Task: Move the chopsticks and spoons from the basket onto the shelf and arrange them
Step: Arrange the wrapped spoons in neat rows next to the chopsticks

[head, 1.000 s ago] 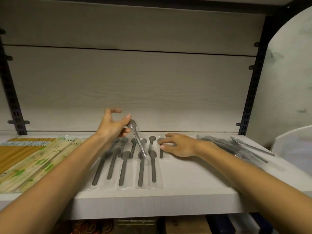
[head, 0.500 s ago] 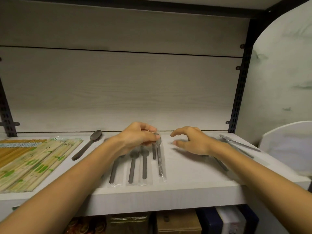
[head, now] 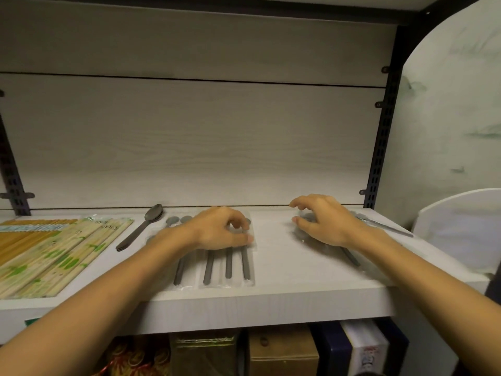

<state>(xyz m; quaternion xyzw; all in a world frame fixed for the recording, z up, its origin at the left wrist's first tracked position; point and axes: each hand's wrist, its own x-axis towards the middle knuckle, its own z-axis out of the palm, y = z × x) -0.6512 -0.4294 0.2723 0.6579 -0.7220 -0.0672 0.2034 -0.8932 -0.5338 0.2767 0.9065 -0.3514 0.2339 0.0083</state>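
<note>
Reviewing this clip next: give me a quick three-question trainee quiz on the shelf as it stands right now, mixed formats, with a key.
1. True or false: the left hand rests on the row of wrapped spoons.
2. Multiple choice: the chopstick packs lie at the shelf's A) left end, B) middle, C) right end.
3. Fill in: the unwrapped dark spoon lies between the chopstick packs and the ____.

Key: 1 true. 2 A. 3 wrapped spoons.

The right hand reaches over the loose spoon pile at the right of the shelf; whether it grips anything cannot be told.
</note>
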